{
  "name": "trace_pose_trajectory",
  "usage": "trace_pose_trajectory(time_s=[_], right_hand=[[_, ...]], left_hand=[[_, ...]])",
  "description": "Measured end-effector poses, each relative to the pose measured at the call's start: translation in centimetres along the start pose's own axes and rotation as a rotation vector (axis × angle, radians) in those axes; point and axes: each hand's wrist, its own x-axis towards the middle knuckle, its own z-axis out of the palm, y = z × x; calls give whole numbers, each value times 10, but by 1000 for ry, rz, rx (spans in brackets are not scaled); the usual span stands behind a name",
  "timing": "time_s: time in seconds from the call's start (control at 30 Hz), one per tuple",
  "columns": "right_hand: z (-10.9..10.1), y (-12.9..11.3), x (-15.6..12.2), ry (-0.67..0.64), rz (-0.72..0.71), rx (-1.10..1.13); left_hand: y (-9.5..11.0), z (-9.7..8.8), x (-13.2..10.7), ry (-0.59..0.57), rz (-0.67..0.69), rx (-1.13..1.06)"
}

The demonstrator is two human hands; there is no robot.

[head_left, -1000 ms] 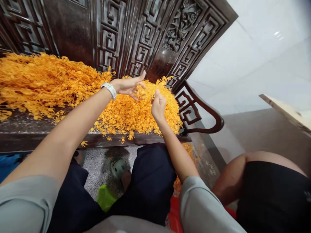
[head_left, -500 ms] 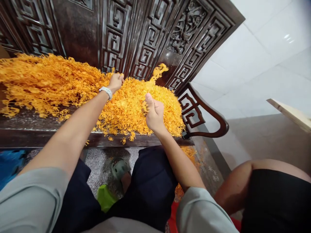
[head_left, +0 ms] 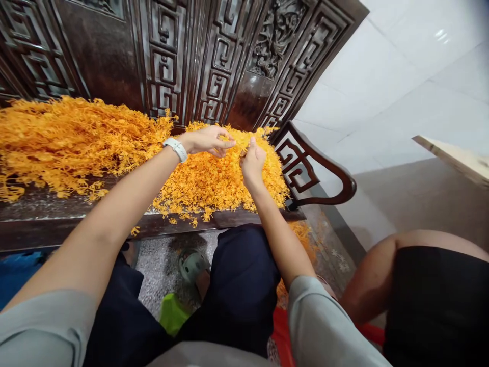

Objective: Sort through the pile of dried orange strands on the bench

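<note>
A thick heap of small orange branched pieces (head_left: 206, 178) lies on the seat of a dark carved wooden bench (head_left: 69, 224). A second, longer heap of orange pieces (head_left: 69, 137) spreads over the seat's left part. My left hand (head_left: 208, 141), with a white watch at the wrist, hovers over the near heap with its fingers pinched on an orange piece. My right hand (head_left: 252, 160) is right beside it, thumb and fingers pinched on the same orange bit between the hands.
The bench's carved back (head_left: 198, 56) rises behind the heaps and its curved armrest (head_left: 317, 173) ends the seat at right. Another person's bare leg (head_left: 385, 265) is at lower right. Orange pieces lie on the floor (head_left: 301, 234). A green shoe (head_left: 171, 311) shows between my knees.
My left hand came back from the far side of the heap towards my right hand. The right hand moved up a little, and both now pinch a piece together.
</note>
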Motion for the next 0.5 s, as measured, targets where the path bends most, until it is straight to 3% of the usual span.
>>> trace_pose_trajectory(time_s=[0.1,0.27,0.4,0.5], right_hand=[[2,4,-1,162,65,39],[24,-3,-24,2,15,126],[40,-11,-35,-60,104,194],[40,-17,-39,-58,25,105]], left_hand=[[-17,7,11,147,66,12],[-36,-2,22,504,101,56],[-31,2,31,660,55,-24],[-33,-4,34,781,42,-36]])
